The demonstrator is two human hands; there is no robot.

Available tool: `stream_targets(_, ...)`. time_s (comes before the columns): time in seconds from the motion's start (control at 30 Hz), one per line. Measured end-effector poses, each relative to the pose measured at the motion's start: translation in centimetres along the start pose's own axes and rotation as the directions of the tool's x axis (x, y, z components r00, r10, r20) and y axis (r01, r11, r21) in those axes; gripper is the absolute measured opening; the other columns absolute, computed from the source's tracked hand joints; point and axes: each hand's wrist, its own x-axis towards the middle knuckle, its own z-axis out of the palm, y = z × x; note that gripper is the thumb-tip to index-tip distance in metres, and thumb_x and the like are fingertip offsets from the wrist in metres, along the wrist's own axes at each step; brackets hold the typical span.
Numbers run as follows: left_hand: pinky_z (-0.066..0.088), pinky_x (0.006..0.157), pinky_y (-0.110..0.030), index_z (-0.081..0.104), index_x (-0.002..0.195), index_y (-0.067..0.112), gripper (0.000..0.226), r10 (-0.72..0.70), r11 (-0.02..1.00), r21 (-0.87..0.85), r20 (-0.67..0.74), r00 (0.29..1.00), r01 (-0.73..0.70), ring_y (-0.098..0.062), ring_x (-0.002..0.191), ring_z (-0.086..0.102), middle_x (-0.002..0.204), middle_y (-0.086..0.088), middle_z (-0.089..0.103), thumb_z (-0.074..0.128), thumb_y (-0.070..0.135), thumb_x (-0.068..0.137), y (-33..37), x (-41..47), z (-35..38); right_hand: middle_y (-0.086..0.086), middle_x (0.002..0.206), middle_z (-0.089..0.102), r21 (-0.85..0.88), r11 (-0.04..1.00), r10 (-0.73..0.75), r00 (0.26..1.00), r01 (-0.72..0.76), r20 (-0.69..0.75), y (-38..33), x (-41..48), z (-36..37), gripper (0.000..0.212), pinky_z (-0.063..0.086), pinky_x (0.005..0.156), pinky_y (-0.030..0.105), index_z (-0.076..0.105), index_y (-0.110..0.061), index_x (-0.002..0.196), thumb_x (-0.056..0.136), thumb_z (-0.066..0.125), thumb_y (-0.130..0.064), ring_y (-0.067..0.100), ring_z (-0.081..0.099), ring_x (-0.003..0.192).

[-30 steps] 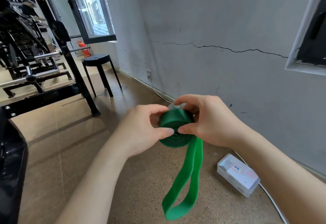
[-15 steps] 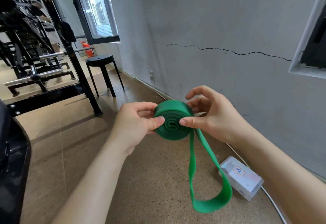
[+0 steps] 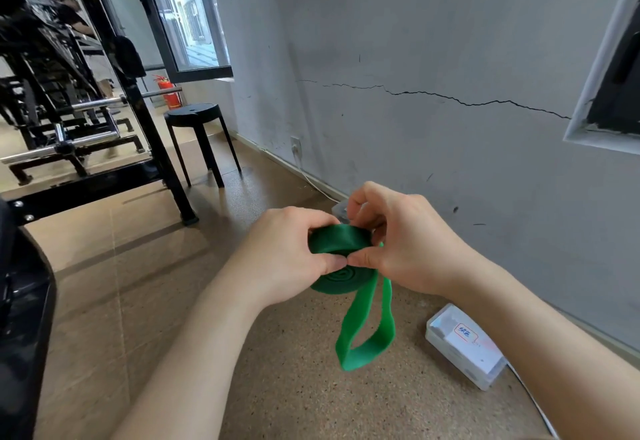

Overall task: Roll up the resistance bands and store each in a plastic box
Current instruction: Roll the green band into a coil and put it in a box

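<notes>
Both forearms (image 3: pixel 194 353), left hand (image 3: pixel 287 259) and right hand (image 3: pixel 412 249) are bare.

Left hand (image 3: pixel 287 256) and right hand (image 3: pixel 408 249) grip, fingers curled, thumbtips touching.

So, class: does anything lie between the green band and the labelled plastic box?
Nothing visible does: the left hand and right hand hold the green resistance band above floor, left of the labelled plastic box.

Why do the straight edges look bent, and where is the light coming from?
Head view: the wide-angle lens tilts and bows the window frame and black rack post near the edges; daylight comes from that window, leaving soft shadows by the stool; the green band, left hand and right hand look sharp.
</notes>
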Motion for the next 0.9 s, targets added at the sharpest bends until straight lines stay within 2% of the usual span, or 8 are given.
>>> stream_targets(0.17, 0.053, 0.079, -0.031, 0.073, 0.092, 0.034, 0.029, -0.031, 0.998, -0.049, -0.071, 0.997, 0.027, -0.006, 0.083, 0.064, 0.081, 0.013, 0.071, 0.082, 0.024, 0.066, -0.5, 0.0, 0.0, -0.012, 0.086, 0.067, 0.120, 0.992, 0.048, 0.999, -0.047, 0.000, 0.1, 0.1, 0.3, 0.060, 0.054, 0.074, 0.028, 0.050, -0.033, 0.106, 0.062, 0.089, -0.022, 0.006, 0.063, 0.075)
stream_targets(0.27, 0.053, 0.072, -0.016, 0.072, 0.077, 0.037, 0.032, -0.090, 0.971, -0.231, -0.114, 0.989, 0.062, 0.003, 0.074, 0.065, 0.072, 0.020, 0.070, 0.086, 0.012, 0.063, -1.0, 0.3, -0.1, -0.002, 0.094, 0.070, 0.397, 0.909, 0.111, 0.992, -0.124, 0.056, 1.4, 0.1, 0.2, 0.064, 0.056, 0.081, 0.029, 0.053, -0.031, 0.110, 0.060, 0.091, -0.021, 0.012, 0.067, 0.084)
stream_targets(0.37, 0.056, 0.073, -0.026, 0.070, 0.078, 0.038, 0.043, -0.210, 0.874, -0.464, -0.099, 0.973, 0.141, -0.007, 0.078, 0.070, 0.079, 0.011, 0.073, 0.086, 0.002, 0.061, -1.4, 0.4, -0.1, 0.010, 0.096, 0.071, 0.594, 0.788, 0.157, 0.986, -0.158, 0.055, 2.3, 0.1, 0.0, 0.058, 0.057, 0.084, 0.038, 0.062, -0.022, 0.105, 0.053, 0.086, -0.025, 0.024, 0.069, 0.086)
stream_targets(0.43, 0.055, 0.063, -0.028, 0.071, 0.082, 0.030, 0.040, -0.253, 0.797, -0.579, -0.057, 0.966, 0.174, -0.014, 0.074, 0.072, 0.077, 0.004, 0.075, 0.082, -0.004, 0.064, -1.5, 0.4, 0.0, 0.012, 0.096, 0.073, 0.559, 0.818, 0.154, 0.988, -0.139, 0.020, 2.1, 0.2, -0.1, 0.053, 0.057, 0.088, 0.042, 0.069, -0.019, 0.101, 0.052, 0.085, -0.030, 0.031, 0.070, 0.088)
stream_targets(0.53, 0.050, 0.047, -0.023, 0.071, 0.083, 0.020, 0.034, -0.264, 0.703, -0.682, 0.012, 0.964, 0.201, -0.013, 0.062, 0.070, 0.070, 0.002, 0.074, 0.075, -0.011, 0.069, -1.0, 0.3, 0.1, 0.009, 0.092, 0.076, 0.530, 0.835, 0.173, 0.985, -0.147, 0.001, 1.8, 0.2, -0.3, 0.050, 0.057, 0.088, 0.044, 0.074, -0.014, 0.099, 0.054, 0.083, -0.034, 0.028, 0.073, 0.088)
stream_targets(0.7, 0.057, 0.061, -0.035, 0.071, 0.088, 0.013, 0.027, -0.294, 0.632, -0.740, 0.046, 0.955, 0.230, -0.024, 0.069, 0.072, 0.077, -0.007, 0.076, 0.071, -0.010, 0.074, -0.9, 0.5, 0.3, 0.004, 0.096, 0.072, 0.374, 0.917, 0.133, 0.990, -0.136, 0.034, 1.9, -0.1, -1.4, 0.042, 0.054, 0.090, 0.046, 0.073, -0.024, 0.106, 0.067, 0.087, -0.032, 0.021, 0.070, 0.091)
stream_targets(0.8, 0.060, 0.062, -0.038, 0.070, 0.088, 0.012, 0.022, -0.319, 0.578, -0.774, 0.080, 0.945, 0.260, -0.025, 0.070, 0.072, 0.078, -0.006, 0.075, 0.069, -0.007, 0.078, -0.8, 0.5, 0.6, 0.004, 0.091, 0.071, 0.323, 0.939, 0.134, 0.991, -0.118, -0.028, 2.1, 0.0, -1.4, 0.038, 0.054, 0.088, 0.046, 0.071, -0.030, 0.104, 0.070, 0.087, -0.028, 0.021, 0.069, 0.086)
stream_targets(0.9, 0.059, 0.065, -0.036, 0.070, 0.095, 0.019, 0.025, -0.234, 0.688, -0.685, 0.106, 0.966, 0.241, -0.019, 0.075, 0.070, 0.080, 0.004, 0.074, 0.069, -0.002, 0.081, -0.8, 0.6, 0.9, -0.003, 0.089, 0.072, 0.240, 0.964, 0.133, 0.988, -0.111, -0.073, 2.0, 0.0, -1.3, 0.039, 0.056, 0.083, 0.043, 0.068, -0.037, 0.099, 0.064, 0.086, -0.033, 0.017, 0.069, 0.080)
